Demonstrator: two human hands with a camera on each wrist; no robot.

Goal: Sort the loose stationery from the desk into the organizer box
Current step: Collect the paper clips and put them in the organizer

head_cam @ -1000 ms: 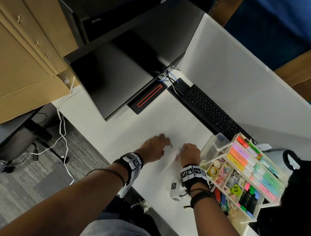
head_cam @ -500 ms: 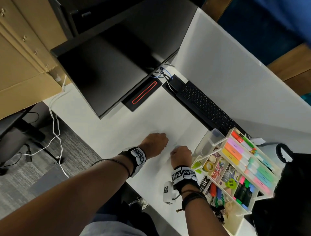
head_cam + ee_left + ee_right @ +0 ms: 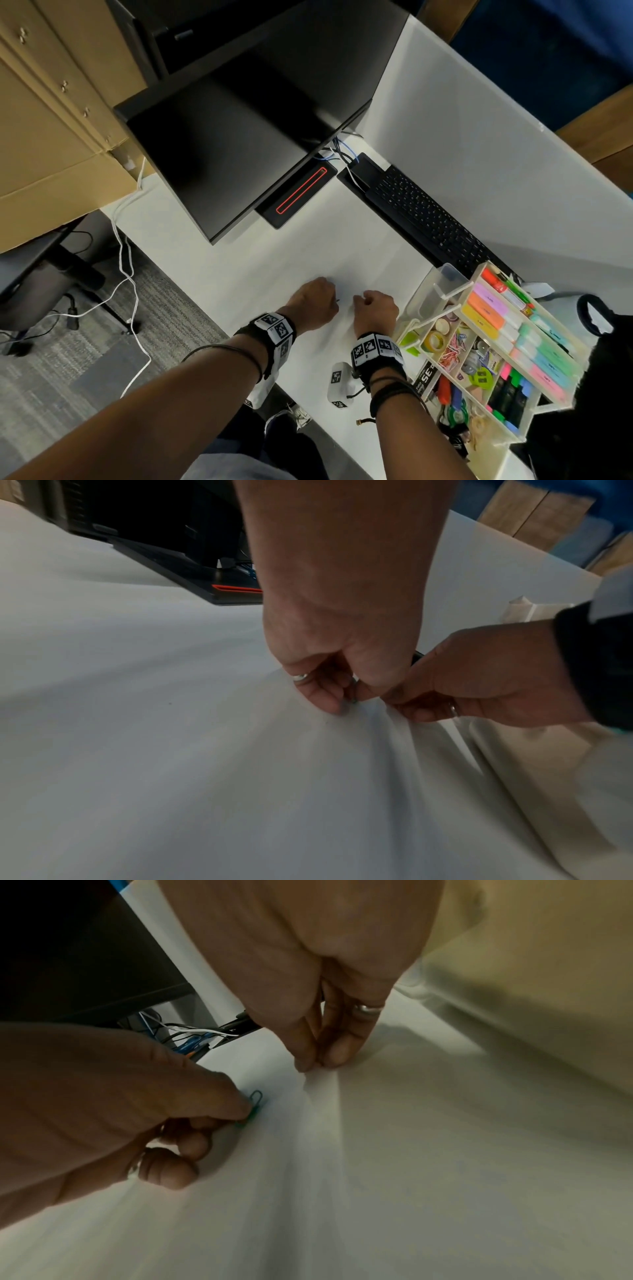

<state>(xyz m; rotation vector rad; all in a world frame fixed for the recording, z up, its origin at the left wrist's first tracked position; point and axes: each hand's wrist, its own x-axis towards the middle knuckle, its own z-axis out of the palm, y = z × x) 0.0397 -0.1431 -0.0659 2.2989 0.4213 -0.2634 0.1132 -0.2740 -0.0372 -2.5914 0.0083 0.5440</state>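
Note:
Both hands are low on the white desk [image 3: 260,274], a little apart. My left hand [image 3: 334,299] pinches a small green paper clip [image 3: 256,1097] between thumb and finger, right at the desk surface; its other fingers are curled under. In the left wrist view only a green speck of the clip [image 3: 352,701] shows under the left hand [image 3: 346,696]. My right hand [image 3: 311,1066] has its thumb and fingertips pressed together on the desk; I see nothing between them. The cream organizer box [image 3: 448,292] stands just right of the right hand [image 3: 358,301], holding highlighters, clips and tape.
A black keyboard [image 3: 428,219] lies behind the organizer. The monitor [image 3: 239,137] and its base with a red outline [image 3: 298,195] stand behind the hands. A clear cup [image 3: 435,291] sits at the organizer's far left corner. A black bag [image 3: 599,394] is at the right.
A second ago the clip lay in plain sight at my left fingertips; now the left thumb and finger are on it. Both hands have curled tighter.

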